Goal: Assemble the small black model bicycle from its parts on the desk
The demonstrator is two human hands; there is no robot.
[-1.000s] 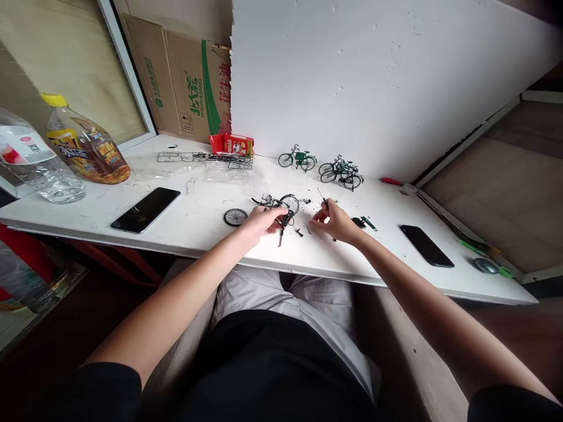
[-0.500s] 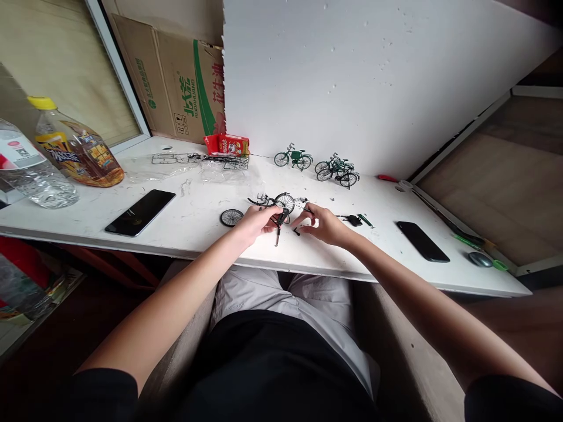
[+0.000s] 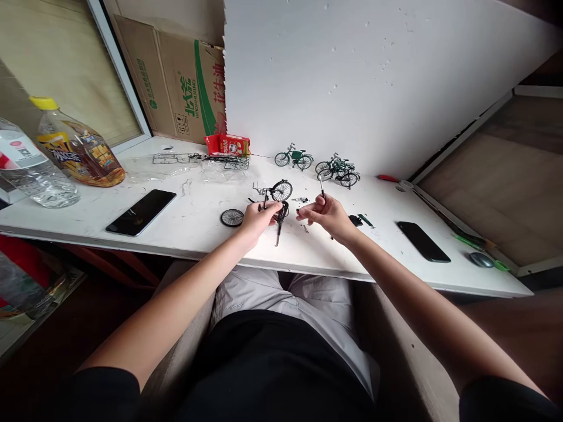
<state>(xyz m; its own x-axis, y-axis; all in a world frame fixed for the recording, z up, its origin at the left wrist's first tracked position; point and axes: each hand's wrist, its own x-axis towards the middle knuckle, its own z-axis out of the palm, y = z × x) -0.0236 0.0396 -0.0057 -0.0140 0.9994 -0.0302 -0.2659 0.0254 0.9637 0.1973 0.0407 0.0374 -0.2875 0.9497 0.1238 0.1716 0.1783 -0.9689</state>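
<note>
Black bike frame, partly hidden, was clamped in left hand.
Right hand pinched one unclear bit, one screwdriver.

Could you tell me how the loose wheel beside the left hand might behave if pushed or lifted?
The wheel would probably slide rather than roll at a push, since it lies flat on the table. Its thin spokes suggest it is light and perhaps easy to bend. Stood on its round rim, it would likely roll.
</note>
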